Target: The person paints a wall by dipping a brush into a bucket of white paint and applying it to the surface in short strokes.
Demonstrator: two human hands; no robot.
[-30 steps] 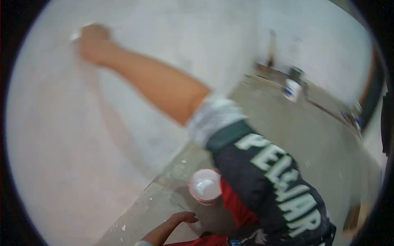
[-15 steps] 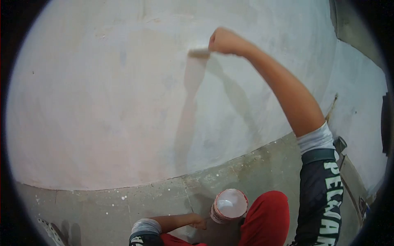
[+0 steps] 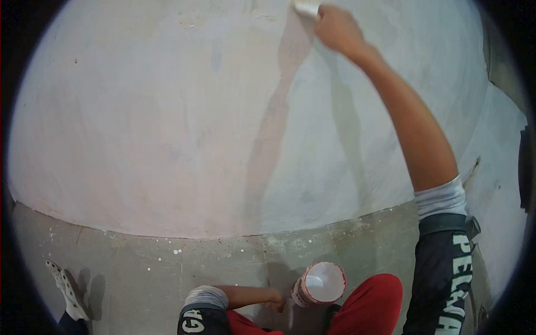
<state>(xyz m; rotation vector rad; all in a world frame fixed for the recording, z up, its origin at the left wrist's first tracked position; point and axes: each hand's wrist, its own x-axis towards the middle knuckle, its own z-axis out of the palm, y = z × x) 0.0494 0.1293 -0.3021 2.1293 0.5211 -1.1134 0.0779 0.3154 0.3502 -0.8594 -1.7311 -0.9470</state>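
High on the pale wall (image 3: 167, 123), my right hand (image 3: 339, 28) grips a paintbrush (image 3: 305, 8) near the top edge of the view. The brush's whitish end points left and lies at the wall; its handle is hidden in my closed fingers. My left hand (image 3: 274, 301) hangs low beside my knee, its fingers curled and small in the view, and nothing shows in them. Just right of it stands a bucket (image 3: 297, 293) with a red-marked rim and white paint inside, apart from my fingers.
Grey floor (image 3: 139, 285) with white paint spots runs along the wall's base. Another person's foot in a light shoe (image 3: 67, 290) is at lower left. My red-clad knee (image 3: 371, 304) is right of the bucket. Some objects (image 3: 473, 228) stand by the right-hand corner.
My right hand has moved up and slightly right along the wall with the paintbrush. The view has shifted, and more of the other person's leg shows. My left hand stays beside the bucket.
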